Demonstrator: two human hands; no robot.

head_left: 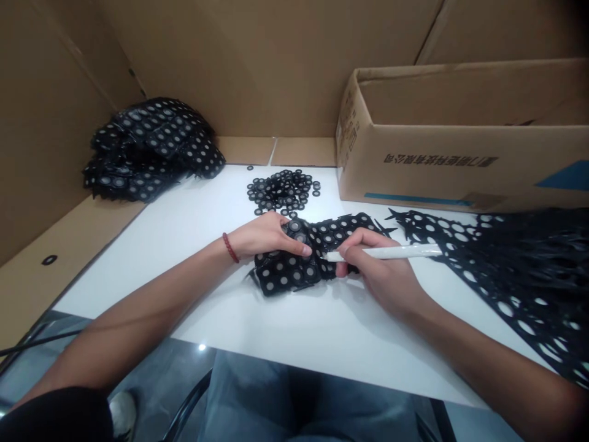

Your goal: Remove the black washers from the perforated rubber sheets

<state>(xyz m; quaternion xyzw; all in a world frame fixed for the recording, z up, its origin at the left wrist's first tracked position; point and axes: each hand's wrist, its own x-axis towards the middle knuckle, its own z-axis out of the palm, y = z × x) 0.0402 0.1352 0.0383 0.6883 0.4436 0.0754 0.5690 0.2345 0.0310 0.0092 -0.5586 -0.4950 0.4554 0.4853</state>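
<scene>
My left hand grips a black rubber sheet dotted with round grey-centred rings, its thumb pressed on the top face. The sheet lies bent over the white table in front of me. In my right hand is a slim white pen-like tool, held as one holds a pen. Its tip meets the sheet just right of my left thumb; whether it goes into a ring cannot be made out. Behind my left hand lies a pile of loose black rings.
A heap of dotted black sheets sits at the back left. An open cardboard box stands at the back right. Black sheets full of holes spread over the right side of the white table. One ring lies on cardboard at far left.
</scene>
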